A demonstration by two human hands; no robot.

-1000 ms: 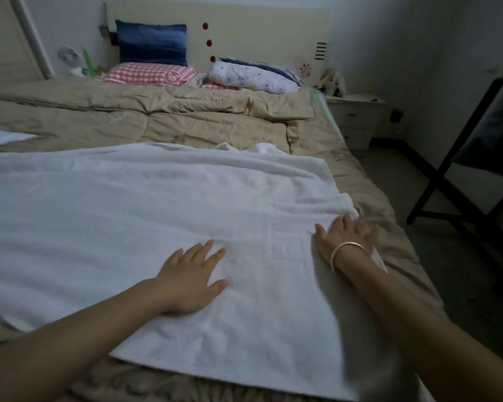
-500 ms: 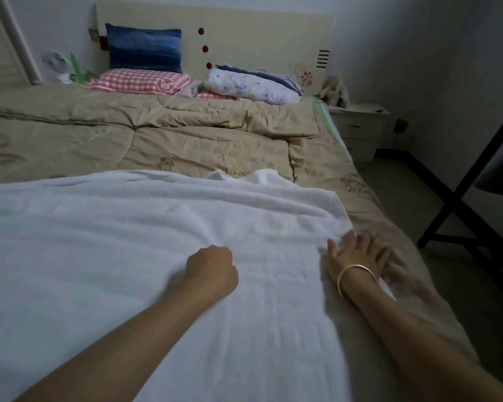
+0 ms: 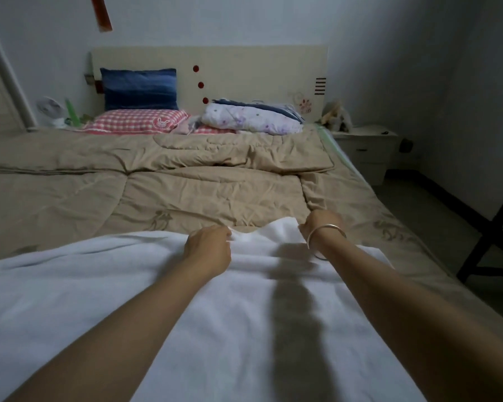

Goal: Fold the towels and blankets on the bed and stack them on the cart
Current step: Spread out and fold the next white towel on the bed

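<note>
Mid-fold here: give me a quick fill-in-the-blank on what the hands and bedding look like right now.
The left hand and the right hand both grip the far edge of the ____ towel.
A bracelet circles the ____ wrist.
The ____ pillow stands behind the checked pillow, against the headboard.
Missing words: white; right; blue.

**Both arms out, fingers curled**

My left hand (image 3: pixel 208 242) and right hand (image 3: pixel 320 224) reach forward, near each other, each gripping the towel's (image 3: pixel 244 314) far edge with curled fingers. A bracelet (image 3: pixel 327 236) sits on my right wrist.
</note>
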